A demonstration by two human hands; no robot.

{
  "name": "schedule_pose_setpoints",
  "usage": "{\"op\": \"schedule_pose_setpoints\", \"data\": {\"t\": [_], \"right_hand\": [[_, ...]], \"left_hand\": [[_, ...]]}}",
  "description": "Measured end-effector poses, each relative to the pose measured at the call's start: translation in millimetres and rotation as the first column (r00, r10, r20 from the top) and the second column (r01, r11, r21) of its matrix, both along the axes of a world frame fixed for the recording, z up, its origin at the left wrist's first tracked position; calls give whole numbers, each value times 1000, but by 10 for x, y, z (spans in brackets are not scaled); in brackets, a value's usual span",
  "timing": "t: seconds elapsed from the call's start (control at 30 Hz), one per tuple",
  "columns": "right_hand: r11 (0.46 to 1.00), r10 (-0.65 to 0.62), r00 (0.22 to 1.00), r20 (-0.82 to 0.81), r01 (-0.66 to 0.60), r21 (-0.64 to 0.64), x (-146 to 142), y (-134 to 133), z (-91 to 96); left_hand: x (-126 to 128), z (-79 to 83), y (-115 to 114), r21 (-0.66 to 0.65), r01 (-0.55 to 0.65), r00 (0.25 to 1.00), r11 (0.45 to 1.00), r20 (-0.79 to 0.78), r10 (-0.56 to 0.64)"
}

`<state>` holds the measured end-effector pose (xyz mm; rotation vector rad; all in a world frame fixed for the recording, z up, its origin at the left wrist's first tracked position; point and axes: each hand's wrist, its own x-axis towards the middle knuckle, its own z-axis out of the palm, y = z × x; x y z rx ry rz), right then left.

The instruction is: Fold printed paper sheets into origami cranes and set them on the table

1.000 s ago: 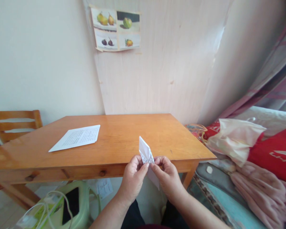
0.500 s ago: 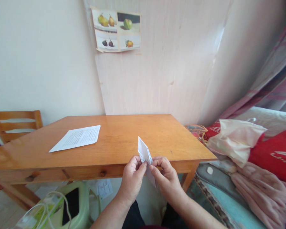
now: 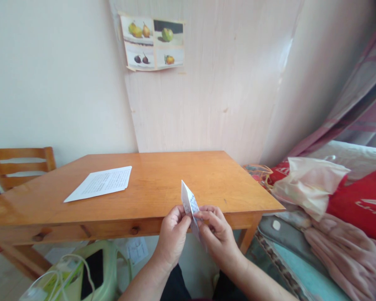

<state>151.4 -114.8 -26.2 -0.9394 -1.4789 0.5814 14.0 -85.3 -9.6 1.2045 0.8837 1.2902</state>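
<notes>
A folded piece of printed paper [image 3: 187,197] with a pointed top is held up just in front of the table's near edge. My left hand [image 3: 174,234] pinches it from the left, thumb on the near side. From the right, my right hand [image 3: 217,232] grips the paper with its thumb and fingers. The lower part of the paper hangs between both hands and is partly hidden by them. On the wooden table [image 3: 163,175], to the left, lies a stack of printed sheets [image 3: 102,182].
Below the table's left drawer stands a green plastic stool [image 3: 108,271] with a black phone [image 3: 92,274] and white cables [image 3: 61,271]. A wooden chair [image 3: 21,167] is at far left. To the right are a bed with a pink blanket [image 3: 341,246], a red bag [image 3: 363,205] and a pale plastic bag [image 3: 310,182].
The folded paper has opened slightly, showing more of its printed inner side. My right fingers have shifted a little on it, while my left hand keeps nearly the same place.
</notes>
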Motion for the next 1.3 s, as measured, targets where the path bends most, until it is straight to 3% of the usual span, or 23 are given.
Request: {"op": "schedule_pose_setpoints", "data": {"t": [0.27,0.43,0.6,0.73,0.87,1.0,1.1,1.17,1.3], "right_hand": [[994,-93,987,133,86,61,-9,39,-83],[989,-136,955,264,116,91,8,17,-56],[990,-133,955,265,114,85,30,23,-85],[996,-93,986,137,93,10,19,40,-113],[972,-55,990,-130,23,-232,3,61,-105],[938,72,937,-341,-180,-296,21,95,-50],[864,166,870,-463,-354,-357,38,95,10],[833,169,835,-523,-405,-377,46,79,40],[820,131,812,-569,-411,-399,61,48,51]], "left_hand": [[-11,54,-38,-3,28,1000,1000,4,-28],[-18,67,-68,-8,108,992,994,63,-107],[-27,22,-56,1,98,993,995,59,-98],[-39,7,-43,9,92,994,996,60,-92],[-43,36,-47,14,89,995,996,32,-89],[-39,59,-51,13,87,996,996,36,-87],[-42,43,-46,-2,100,994,995,46,-100],[-45,21,-43,-20,123,990,992,72,-121],[-44,-12,-45,-58,164,979,985,131,-156]]}}
